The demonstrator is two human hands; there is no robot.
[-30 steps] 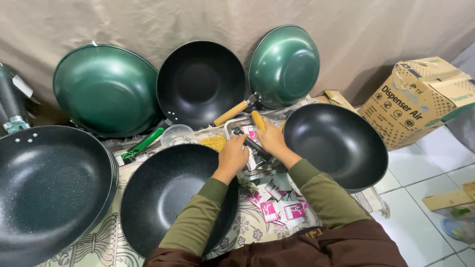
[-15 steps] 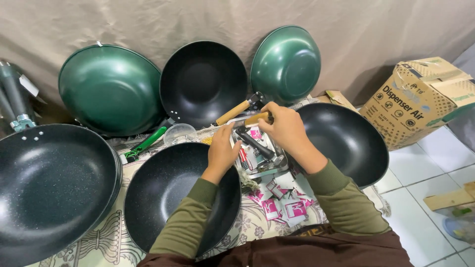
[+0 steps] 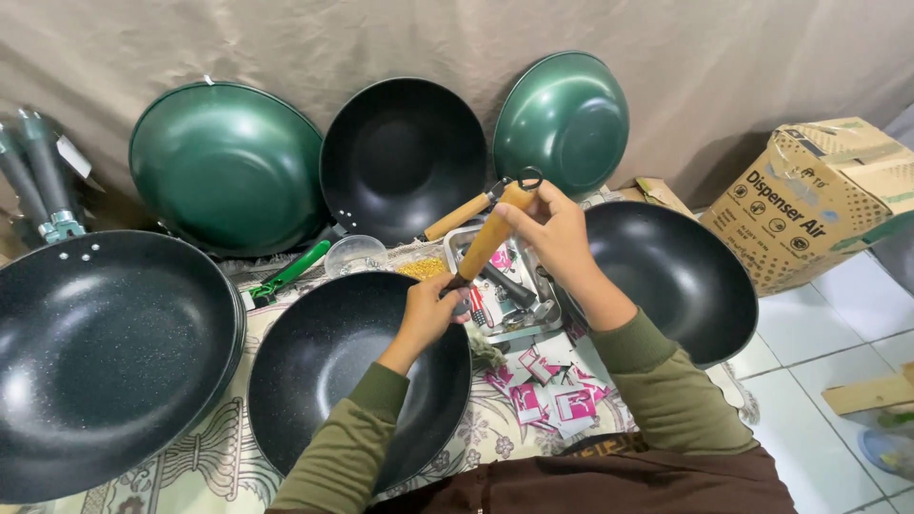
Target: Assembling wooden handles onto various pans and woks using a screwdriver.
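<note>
Hands (image 3: 495, 257) gripping wooden handle (image 3: 487, 240), its lower end hidden behind left fingers (image 3: 440, 295)

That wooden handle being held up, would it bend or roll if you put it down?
The wooden handle looks stiff: it stays straight held only at its ends by the left hand and right hand. It is round, so it would probably roll. It seems light.

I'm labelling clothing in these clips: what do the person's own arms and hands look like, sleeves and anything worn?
Both arms wear long olive-green sleeves with ribbed cuffs ending at the wrists. The left hand and right hand are bare: no gloves, and no rings or watch that I can make out.
</note>
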